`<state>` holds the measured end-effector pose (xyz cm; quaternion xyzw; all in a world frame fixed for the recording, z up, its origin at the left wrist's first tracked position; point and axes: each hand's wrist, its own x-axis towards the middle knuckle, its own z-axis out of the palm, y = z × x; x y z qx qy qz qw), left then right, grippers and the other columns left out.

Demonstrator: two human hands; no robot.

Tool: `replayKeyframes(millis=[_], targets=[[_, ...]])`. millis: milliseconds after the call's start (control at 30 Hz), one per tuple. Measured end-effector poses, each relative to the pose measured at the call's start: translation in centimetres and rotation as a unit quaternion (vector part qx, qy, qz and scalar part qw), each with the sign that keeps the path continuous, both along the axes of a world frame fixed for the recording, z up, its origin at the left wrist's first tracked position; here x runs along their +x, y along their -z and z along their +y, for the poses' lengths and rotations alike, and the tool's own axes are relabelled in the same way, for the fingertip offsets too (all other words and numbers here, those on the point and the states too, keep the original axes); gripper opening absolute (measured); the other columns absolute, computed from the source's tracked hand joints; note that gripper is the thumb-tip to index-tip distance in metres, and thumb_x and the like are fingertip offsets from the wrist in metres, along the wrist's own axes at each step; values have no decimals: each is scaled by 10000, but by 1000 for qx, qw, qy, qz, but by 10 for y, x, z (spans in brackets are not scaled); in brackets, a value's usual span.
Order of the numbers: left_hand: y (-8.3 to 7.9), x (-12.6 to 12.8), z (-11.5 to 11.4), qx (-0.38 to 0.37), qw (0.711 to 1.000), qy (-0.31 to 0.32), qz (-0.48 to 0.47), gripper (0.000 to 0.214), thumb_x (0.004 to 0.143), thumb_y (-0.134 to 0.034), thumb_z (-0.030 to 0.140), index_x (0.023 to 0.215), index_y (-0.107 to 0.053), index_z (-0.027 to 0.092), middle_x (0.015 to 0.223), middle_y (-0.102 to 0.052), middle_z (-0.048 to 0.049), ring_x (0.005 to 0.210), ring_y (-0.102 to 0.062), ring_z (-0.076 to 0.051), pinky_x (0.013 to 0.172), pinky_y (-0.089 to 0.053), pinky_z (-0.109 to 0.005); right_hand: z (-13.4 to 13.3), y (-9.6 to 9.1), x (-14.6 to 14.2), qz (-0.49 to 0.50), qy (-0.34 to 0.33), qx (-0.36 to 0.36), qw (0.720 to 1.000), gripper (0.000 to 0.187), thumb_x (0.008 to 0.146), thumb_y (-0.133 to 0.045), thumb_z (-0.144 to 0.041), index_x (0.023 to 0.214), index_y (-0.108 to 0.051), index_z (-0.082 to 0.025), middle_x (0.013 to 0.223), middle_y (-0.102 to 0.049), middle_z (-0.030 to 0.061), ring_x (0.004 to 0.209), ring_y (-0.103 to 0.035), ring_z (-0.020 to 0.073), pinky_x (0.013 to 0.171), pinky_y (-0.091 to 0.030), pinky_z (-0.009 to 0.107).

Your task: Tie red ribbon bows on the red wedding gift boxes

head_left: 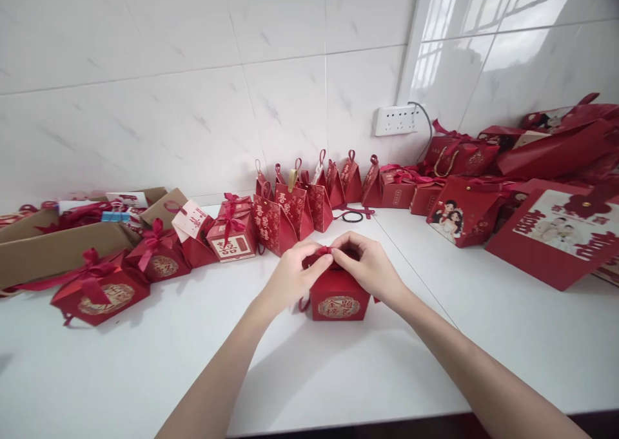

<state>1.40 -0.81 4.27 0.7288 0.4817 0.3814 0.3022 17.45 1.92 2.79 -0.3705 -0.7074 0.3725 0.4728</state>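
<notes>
A small red gift box (pixel 340 298) with a gold-patterned oval label stands upright on the white table (pixel 290 381), straight in front of me. Over its top, my left hand (pixel 296 273) pinches a dark red ribbon (pixel 323 251) between thumb and fingers. From the other side my right hand (pixel 371 266) is closed on the same ribbon, its thumb tip meeting the left one. Ribbon ends hang beside the box at left and right. My fingers hide most of the box's top, so the shape of the ribbon there cannot be made out.
Behind stand several triangular red boxes (pixel 275 223) with loops. Bow-tied boxes (pixel 104 291) and an open cardboard carton (pixel 62 252) are at left. More red boxes and bags (pixel 556 233) crowd the right. A black ring (pixel 352 217) lies near a wall socket (pixel 396 120).
</notes>
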Motion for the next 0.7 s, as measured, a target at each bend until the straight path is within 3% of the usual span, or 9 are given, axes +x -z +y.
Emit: replayKeyframes(millis=[300,467,700], targets=[[13,8,3,5,997,-23,-70,285,859,-474,367,763,-648,163,966,-622,-70,932,-579,-189,878,-430,-301,-1,2,9,-62,24,37,997,241,779,-544,-442,759,-631,-219,740,-681,48,597,-592,187,548,-461,312],[16,12,5,28,997,-39,-64,294,868,-454,338,708,-631,165,944,-614,-58,947,-564,-188,928,-402,-322,4,-6,12,-66,-20,25,997,198,791,-538,-377,725,-615,-207,708,-672,43,636,-600,189,589,-474,314],[17,14,7,0,996,-29,-89,279,865,-440,320,678,-580,166,923,-582,-36,943,-548,-173,916,-393,-300,6,-6,14,-43,-31,20,998,115,800,-520,-262,734,-590,-199,695,-646,19,640,-591,163,622,-468,303]])
